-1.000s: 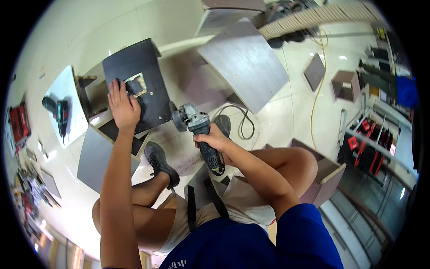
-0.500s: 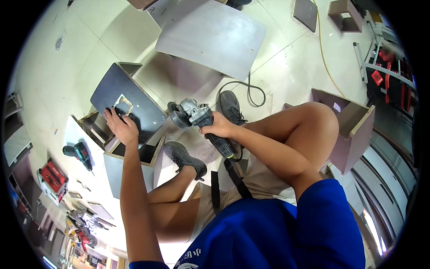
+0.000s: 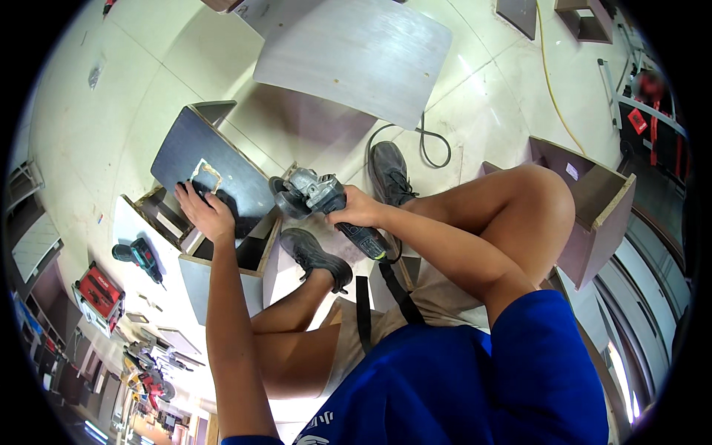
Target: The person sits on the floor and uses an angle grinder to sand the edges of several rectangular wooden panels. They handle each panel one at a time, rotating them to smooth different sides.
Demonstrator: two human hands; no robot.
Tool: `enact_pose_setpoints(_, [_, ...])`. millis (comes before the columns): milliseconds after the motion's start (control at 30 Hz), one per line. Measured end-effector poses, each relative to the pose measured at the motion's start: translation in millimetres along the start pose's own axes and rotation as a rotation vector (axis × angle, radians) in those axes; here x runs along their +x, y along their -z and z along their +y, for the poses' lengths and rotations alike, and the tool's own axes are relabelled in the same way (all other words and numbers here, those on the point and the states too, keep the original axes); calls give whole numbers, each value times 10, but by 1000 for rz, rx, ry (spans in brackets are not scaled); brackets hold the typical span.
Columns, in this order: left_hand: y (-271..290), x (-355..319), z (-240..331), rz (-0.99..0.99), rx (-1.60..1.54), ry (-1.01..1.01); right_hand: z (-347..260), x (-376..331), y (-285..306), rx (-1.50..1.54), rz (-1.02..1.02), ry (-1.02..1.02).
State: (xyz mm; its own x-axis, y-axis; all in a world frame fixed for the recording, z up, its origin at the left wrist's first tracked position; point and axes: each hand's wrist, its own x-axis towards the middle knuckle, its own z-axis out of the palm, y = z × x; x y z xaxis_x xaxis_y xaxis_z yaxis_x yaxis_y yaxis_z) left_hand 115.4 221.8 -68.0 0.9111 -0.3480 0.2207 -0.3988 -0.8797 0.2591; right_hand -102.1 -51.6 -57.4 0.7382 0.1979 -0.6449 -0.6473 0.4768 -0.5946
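My left hand (image 3: 206, 213) lies with fingers stretched out on a dark grey wooden panel (image 3: 233, 167), close to a rough, pale chipped patch (image 3: 209, 175). The panel rests tilted on an open-topped wooden box (image 3: 222, 291). My right hand (image 3: 357, 208) is wrapped round the body of a grey and black angle grinder (image 3: 319, 193). Its disc end points left and sits just off the panel's right edge; whether they touch I cannot tell. A black cord (image 3: 439, 163) loops on the floor behind my shoe.
A large grey board (image 3: 356, 55) stands ahead. Left of the box lies a green and black cordless drill (image 3: 141, 258), with a red tool case (image 3: 100, 291) beyond. An open wooden box (image 3: 597, 233) is beside my right knee. A yellow hose (image 3: 547, 78) crosses the floor.
The grinder has moved slightly left, nearer the panel's edge. My left hand stays on the panel. The whole view has shifted a little.
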Motion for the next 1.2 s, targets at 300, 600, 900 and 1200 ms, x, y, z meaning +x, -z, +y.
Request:
enact_pose_setpoints(300, [-24,6,32,1,10,-1,-284,381,92,-30,-42,-31])
enact_pose_setpoints(600, [-10,-14,-24,-10,6,4,-747,902,89,-101,-106,-15])
enact_pose_setpoints(900, [-31,4,-19,-1,-15,-7,-1263,1506,66,-135,-89,-44])
enact_pose_setpoints(1200, [0,-10,50,-10,32,20,-805,829,246,-357,-110,5])
